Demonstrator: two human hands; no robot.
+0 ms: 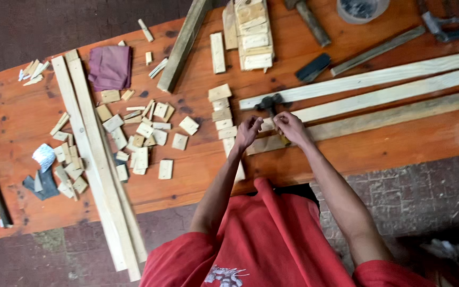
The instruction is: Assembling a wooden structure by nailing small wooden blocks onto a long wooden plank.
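Note:
My left hand [247,131] and my right hand [290,127] meet near the front middle of an orange-red wooden bench [197,170]. Their fingers are curled close together over the end of a long pale wooden slat [378,98]. A dark metal clamp [270,102] sits just beyond the fingertips, on the slat ends. Whether either hand pinches something small I cannot tell. A row of small wood blocks [222,112] lies just left of my left hand.
Several small wood offcuts [144,130] lie scattered at centre left, beside two long slats [99,165] overhanging the near edge. A purple cloth [110,67], a stacked pile of blocks [254,34], a hammer [309,18], a plastic container [361,9] and a dark block [313,67] lie farther back.

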